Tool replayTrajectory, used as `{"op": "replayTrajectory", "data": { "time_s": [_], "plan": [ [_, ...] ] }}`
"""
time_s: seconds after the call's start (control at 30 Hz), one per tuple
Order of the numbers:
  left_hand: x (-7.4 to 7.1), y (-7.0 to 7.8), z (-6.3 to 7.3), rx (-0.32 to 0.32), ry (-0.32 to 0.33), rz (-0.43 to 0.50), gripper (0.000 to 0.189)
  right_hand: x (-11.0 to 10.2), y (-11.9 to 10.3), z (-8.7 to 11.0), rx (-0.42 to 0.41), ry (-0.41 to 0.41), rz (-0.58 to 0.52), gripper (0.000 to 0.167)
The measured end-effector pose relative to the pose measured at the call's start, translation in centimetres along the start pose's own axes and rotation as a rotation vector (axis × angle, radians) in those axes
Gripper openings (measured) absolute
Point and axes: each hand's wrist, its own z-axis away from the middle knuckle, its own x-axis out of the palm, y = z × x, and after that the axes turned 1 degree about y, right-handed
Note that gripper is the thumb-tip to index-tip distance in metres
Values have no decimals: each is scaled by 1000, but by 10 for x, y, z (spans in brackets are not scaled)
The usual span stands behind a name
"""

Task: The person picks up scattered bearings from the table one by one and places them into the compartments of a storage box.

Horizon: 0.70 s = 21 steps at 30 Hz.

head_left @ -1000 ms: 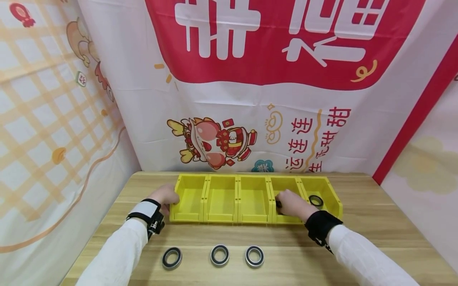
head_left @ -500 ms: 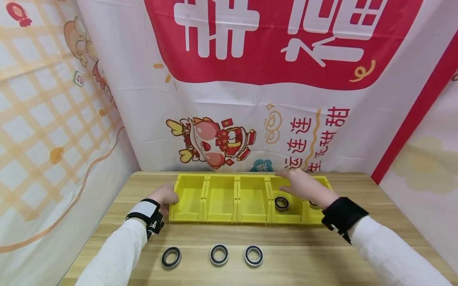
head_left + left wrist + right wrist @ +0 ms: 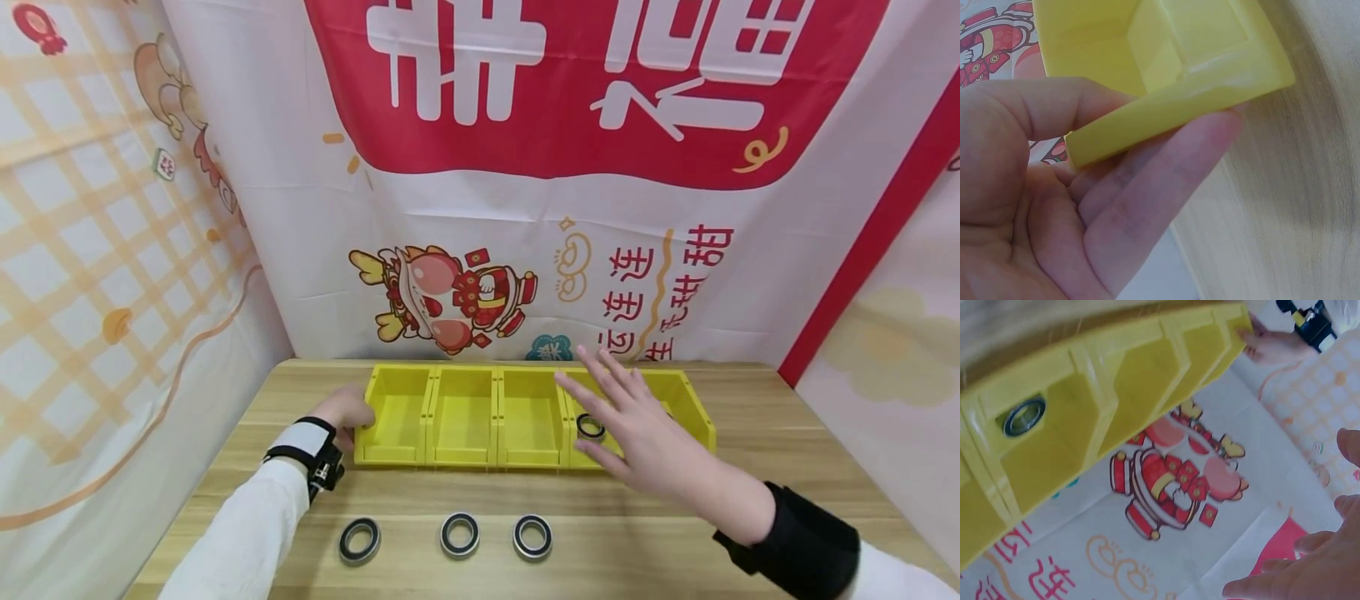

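My left hand (image 3: 347,412) grips the left side wall of a row of yellow storage bins (image 3: 461,457). In the left wrist view, that yellow wall (image 3: 1147,122) lies between the thumb and fingers. My right hand (image 3: 647,437), fingers spread and holding nothing, is over the right end of the row. Beside its thumb, a black-and-silver ball bearing (image 3: 580,427) lies in the fourth bin. The right wrist view shows this bearing (image 3: 1008,426) too. The hand mostly hides the fifth bin's inside.
Three more bearings lie on the wooden table in front of the bins: one at left (image 3: 345,546), one in the middle (image 3: 446,536) and one further right (image 3: 519,537). A printed cloth (image 3: 465,200) hangs right behind the table.
My right hand has let go of the bearing in the fourth bin, lifted out and drawn back toward me, its fingers spreading. The left hand has kept its grip on the bin wall.
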Motion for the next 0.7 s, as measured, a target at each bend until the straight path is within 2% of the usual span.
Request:
{"op": "replayTrajectory", "data": {
  "time_s": [0.2, 0.3, 0.37, 0.47, 0.6, 0.7],
  "plan": [
    [-1, 1, 0, 0, -1, 1, 22, 31, -20, 22, -95, -42, -9, 63],
    [0, 0, -1, -3, -2, 12, 23, 54, -25, 31, -139, -52, -33, 64],
    [0, 1, -1, -5, -2, 12, 24, 69, -27, 37, -146, -86, -53, 66],
    [0, 1, -3, -15, -2, 9, 26, 89, -28, 46, -140, -193, -88, 70],
    [0, 0, -3, -13, 3, -5, 28, 109, -29, 56, -134, -356, -166, 67],
    [0, 0, -3, -4, 5, -7, 29, 120, -29, 61, -155, -425, -215, 64]
  ]
}}
